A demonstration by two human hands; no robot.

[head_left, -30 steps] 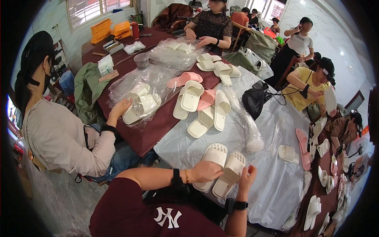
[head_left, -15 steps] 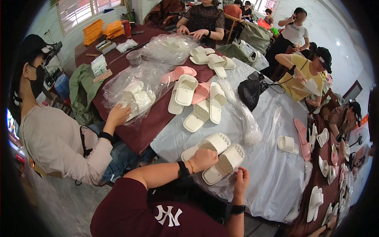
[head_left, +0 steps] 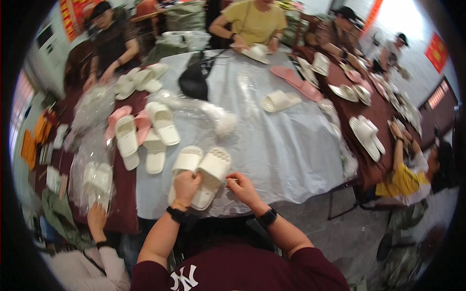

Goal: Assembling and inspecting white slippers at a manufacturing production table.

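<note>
A pair of white slide slippers lies side by side at the near edge of the table, toes away from me. My left hand (head_left: pixel 187 185) is closed at the strap of the left slipper (head_left: pixel 188 158); its fingertips are hidden. The right slipper (head_left: pixel 213 169) rests just beside that hand. My right hand (head_left: pixel 242 188) is just right of this slipper, fingers loosely bent and a little apart, with nothing visible in them. Clear plastic shows faintly under and beside the pair.
White and pink slippers (head_left: pixel 166 123) lie left of the pair. Beyond are a clear plastic bundle (head_left: pixel 213 116), a black bag (head_left: pixel 194 82) and a lone white slipper (head_left: pixel 280 101). Co-workers sit around; one person's hand (head_left: pixel 97 216) touches a bagged slipper at left. More slippers (head_left: pixel 367 137) lie right.
My view has swung to the right, so the table and the pair appear farther left. Both hands keep about the same places by the slippers.
</note>
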